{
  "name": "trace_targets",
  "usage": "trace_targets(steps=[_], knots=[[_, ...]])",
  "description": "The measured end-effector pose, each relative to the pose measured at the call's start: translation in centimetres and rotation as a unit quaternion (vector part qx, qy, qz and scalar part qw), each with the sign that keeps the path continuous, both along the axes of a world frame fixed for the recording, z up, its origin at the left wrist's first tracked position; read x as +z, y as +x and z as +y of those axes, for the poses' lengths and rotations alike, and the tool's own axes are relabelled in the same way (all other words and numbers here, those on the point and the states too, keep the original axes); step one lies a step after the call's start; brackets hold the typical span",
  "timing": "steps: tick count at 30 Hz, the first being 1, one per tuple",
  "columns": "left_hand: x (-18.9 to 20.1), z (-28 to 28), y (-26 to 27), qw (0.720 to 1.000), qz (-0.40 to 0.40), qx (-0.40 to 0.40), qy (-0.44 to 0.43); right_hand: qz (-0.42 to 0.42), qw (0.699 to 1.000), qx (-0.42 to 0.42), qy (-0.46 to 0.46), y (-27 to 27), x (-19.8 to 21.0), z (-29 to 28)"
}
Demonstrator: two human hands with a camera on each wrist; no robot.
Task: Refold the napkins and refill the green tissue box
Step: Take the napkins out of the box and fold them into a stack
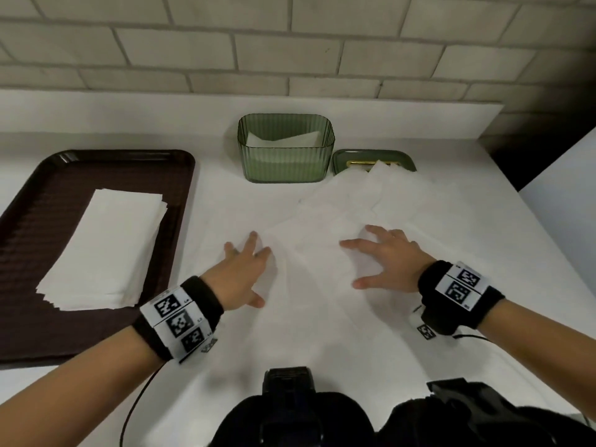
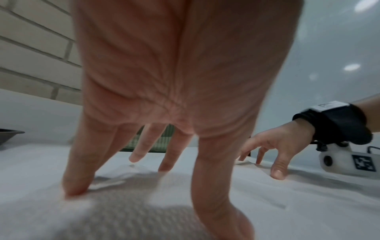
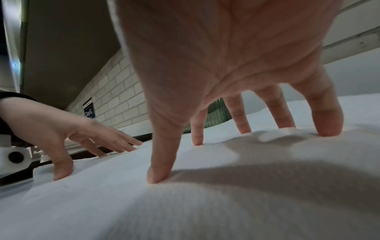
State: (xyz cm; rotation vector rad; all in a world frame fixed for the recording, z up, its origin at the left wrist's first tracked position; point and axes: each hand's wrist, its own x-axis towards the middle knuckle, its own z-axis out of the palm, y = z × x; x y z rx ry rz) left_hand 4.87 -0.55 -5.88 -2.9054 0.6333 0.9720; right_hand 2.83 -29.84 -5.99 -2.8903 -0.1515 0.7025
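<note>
A white unfolded napkin (image 1: 309, 253) lies flat on the counter in front of me, with more loose napkins (image 1: 387, 191) overlapping behind it. My left hand (image 1: 245, 269) presses its left part with spread fingers (image 2: 76, 186). My right hand (image 1: 383, 253) presses its right part, fingertips (image 3: 158, 177) down on the paper. The ribbed green tissue box (image 1: 285, 148) stands open behind, a few folded napkins inside. Its green lid (image 1: 351, 158) lies to its right, partly under the loose napkins. A stack of folded napkins (image 1: 106, 250) rests on the tray.
A dark brown tray (image 1: 32, 227) sits at the left of the white counter. A brick wall (image 1: 290, 43) runs along the back. The counter's right edge (image 1: 532, 201) drops off beside the loose napkins. Dark gear on my chest (image 1: 290, 408) fills the bottom of the head view.
</note>
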Motion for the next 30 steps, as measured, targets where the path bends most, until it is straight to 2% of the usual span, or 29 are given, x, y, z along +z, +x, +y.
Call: trace_targets(steps=[4, 8, 12, 15, 18, 20, 24, 27, 30], knots=[[0.9, -0.8, 1.1, 0.997, -0.001, 0.042, -0.058, -0.025, 0.999, -0.022, 0.014, 1.2, 0.6, 0.1], [1.3, -2.4, 0.4, 0.982, -0.093, 0.026, -0.162, -0.063, 0.982, -0.158, 0.084, 2.3, 0.8, -1.6], [0.9, -4.3, 0.2, 0.969, -0.052, 0.019, -0.241, -0.061, 0.957, -0.222, 0.176, 2.4, 1.1, -2.4], [1.0, -5.4, 0.7, 0.959, -0.025, 0.030, -0.280, -0.060, 0.946, -0.213, 0.235, 2.5, 2.4, -2.6], [1.6, -6.8, 1.1, 0.947, -0.023, 0.031, -0.320, -0.015, 0.949, -0.168, 0.267, 2.5, 3.4, -2.6], [1.8, -7.8, 1.2, 0.942, -0.023, 0.027, -0.334, 0.007, 0.940, -0.143, 0.310, 2.3, 3.7, -2.3], [1.9, -9.5, 0.8, 0.924, -0.026, 0.040, -0.379, -0.017, 0.884, -0.125, 0.451, 1.8, 5.7, -0.9], [2.2, -9.8, 1.0, 0.889, -0.016, 0.089, -0.449, -0.061, 0.837, -0.101, 0.534, 2.1, 7.8, -0.6], [2.4, -9.5, 1.5, 0.853, -0.009, 0.138, -0.503, -0.058, 0.779, -0.113, 0.613, 2.5, 9.2, -0.9]])
